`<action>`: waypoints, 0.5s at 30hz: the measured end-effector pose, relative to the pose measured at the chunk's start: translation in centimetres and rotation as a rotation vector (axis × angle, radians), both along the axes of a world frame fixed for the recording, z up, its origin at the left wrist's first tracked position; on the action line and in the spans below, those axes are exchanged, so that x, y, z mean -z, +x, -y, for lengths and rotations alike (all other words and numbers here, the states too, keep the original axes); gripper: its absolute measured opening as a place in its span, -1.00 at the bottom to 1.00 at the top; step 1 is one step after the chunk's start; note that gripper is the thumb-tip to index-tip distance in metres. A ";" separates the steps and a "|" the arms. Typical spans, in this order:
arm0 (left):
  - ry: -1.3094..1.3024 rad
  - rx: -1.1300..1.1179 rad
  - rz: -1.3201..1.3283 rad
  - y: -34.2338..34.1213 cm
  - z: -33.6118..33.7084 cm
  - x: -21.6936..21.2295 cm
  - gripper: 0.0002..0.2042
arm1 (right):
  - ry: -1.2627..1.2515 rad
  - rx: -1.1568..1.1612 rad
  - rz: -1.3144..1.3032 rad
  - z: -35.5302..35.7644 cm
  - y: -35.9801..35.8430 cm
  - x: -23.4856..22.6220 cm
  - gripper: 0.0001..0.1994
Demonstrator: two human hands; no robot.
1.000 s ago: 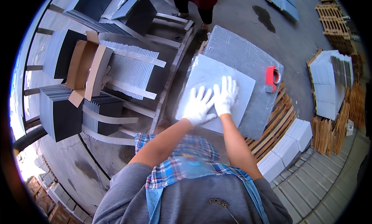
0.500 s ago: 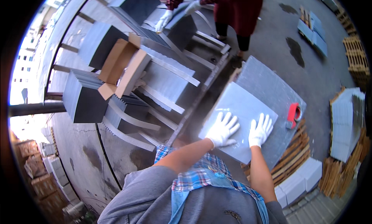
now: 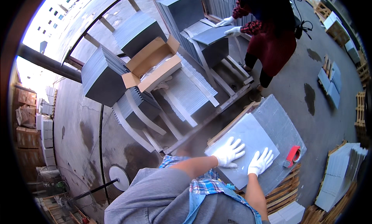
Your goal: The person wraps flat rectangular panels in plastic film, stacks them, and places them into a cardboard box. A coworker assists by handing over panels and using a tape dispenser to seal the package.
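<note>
My left hand (image 3: 229, 152) and my right hand (image 3: 260, 162), both in white gloves, lie flat with fingers spread on a pale grey sheet (image 3: 248, 135). The sheet rests on a darker grey slab stack (image 3: 282, 121) set on wooden pallets. A red tape dispenser (image 3: 293, 155) sits on the slab just right of my right hand. Neither hand holds anything.
An open cardboard box (image 3: 152, 65) sits on racks of dark slate tiles (image 3: 104, 74) to the left. Another person in a dark red apron (image 3: 273, 41) handles a tile (image 3: 212, 34) at the far rack. Pale tile stacks (image 3: 337, 177) stand at right, a round-based stand (image 3: 118, 177) lower left.
The view has swung left and up, so the racks and the other person fill more of it. My hands stay flat on the pale sheet, now slightly further apart.
</note>
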State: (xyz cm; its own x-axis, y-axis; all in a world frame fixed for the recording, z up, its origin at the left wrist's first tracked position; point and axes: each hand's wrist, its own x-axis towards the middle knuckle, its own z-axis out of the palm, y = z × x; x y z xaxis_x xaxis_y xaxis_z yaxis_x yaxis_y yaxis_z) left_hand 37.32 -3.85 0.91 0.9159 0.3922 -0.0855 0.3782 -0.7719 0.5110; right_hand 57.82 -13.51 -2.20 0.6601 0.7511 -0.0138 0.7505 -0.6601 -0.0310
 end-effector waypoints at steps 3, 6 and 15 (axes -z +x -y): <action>-0.034 0.013 -0.019 -0.1 -0.2 -0.6 -0.23 | 0.013 0.000 0.004 0.2 0.0 0.2 -0.42; -0.040 0.004 -0.004 -0.1 -0.1 -0.6 -0.23 | -0.007 0.008 -0.008 0.1 0.0 0.0 -0.42; -0.049 0.009 0.000 -0.3 -0.2 -0.7 -0.22 | 0.015 -0.018 0.019 0.1 0.1 0.5 -0.42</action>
